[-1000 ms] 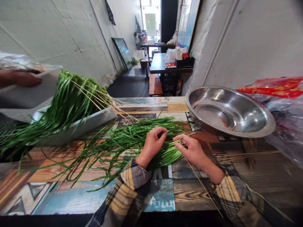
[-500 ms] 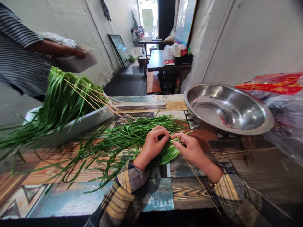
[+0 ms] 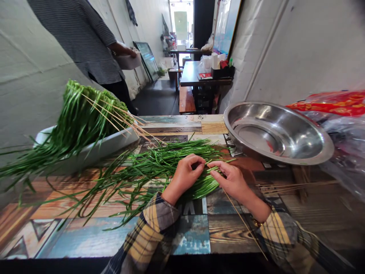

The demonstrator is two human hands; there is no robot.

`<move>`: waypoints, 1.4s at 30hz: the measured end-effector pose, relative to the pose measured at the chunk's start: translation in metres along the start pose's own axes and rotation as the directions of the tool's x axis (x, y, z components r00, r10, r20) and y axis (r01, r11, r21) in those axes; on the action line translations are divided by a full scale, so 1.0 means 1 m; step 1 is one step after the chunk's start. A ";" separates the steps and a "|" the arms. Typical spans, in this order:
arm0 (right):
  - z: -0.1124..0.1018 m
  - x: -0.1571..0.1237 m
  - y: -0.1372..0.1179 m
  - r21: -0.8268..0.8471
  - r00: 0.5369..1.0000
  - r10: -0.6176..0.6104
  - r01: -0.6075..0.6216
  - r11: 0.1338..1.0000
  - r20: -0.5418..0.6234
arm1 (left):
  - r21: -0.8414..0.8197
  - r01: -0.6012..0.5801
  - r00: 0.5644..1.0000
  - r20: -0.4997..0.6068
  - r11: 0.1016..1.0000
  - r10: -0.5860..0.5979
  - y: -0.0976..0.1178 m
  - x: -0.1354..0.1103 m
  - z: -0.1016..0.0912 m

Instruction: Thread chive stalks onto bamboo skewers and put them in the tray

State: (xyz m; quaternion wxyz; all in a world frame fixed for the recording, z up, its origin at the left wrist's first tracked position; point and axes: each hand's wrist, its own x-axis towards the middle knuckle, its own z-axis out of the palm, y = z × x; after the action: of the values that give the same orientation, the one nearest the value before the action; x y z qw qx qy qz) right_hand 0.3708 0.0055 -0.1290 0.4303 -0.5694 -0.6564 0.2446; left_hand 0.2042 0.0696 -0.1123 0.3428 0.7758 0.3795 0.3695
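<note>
My left hand (image 3: 184,176) pinches green chive stalks from the loose pile of chives (image 3: 148,167) spread on the patterned wooden table (image 3: 85,228). Close beside it, my right hand (image 3: 232,179) is closed on a thin bamboo skewer (image 3: 243,224) that runs back toward my right sleeve. The skewer's tip sits at the chives between both hands. A white tray (image 3: 114,142) at the left holds skewered chive bundles (image 3: 82,114) with stick ends pointing right.
A large steel basin (image 3: 273,131) stands at the right, with plastic bags (image 3: 345,125) behind it. Spare skewers (image 3: 296,186) lie near it. A person in a striped shirt (image 3: 85,38) walks away at the left carrying a white container. Dark tables and a bench stand farther back.
The person at the left has walked farther away down the aisle with the container. My hands have stayed at the chives, fingers shifting slightly closer together.
</note>
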 end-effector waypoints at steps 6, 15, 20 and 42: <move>0.001 -0.001 0.002 0.016 1.000 -0.012 0.012 1.000 0.009 | -0.062 0.001 1.000 0.009 0.998 0.000 0.000 0.000 0.000; 0.003 0.000 0.003 0.043 1.000 -0.010 0.010 0.999 0.002 | -0.062 0.014 1.000 0.010 0.998 -0.013 0.001 0.000 -0.001; 0.002 -0.001 0.002 0.025 1.000 -0.017 0.017 1.000 0.000 | -0.069 0.006 1.000 0.017 0.998 -0.004 0.000 0.000 -0.001; 0.002 0.001 0.000 0.009 1.000 0.025 -0.025 1.000 -0.010 | -0.019 0.039 0.999 0.020 0.999 -0.039 -0.002 0.000 0.001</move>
State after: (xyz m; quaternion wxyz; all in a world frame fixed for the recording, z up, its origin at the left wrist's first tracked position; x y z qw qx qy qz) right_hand 0.3691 0.0070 -0.1299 0.4331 -0.5767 -0.6460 0.2501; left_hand 0.2046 0.0699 -0.1148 0.3611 0.7686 0.3876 0.3588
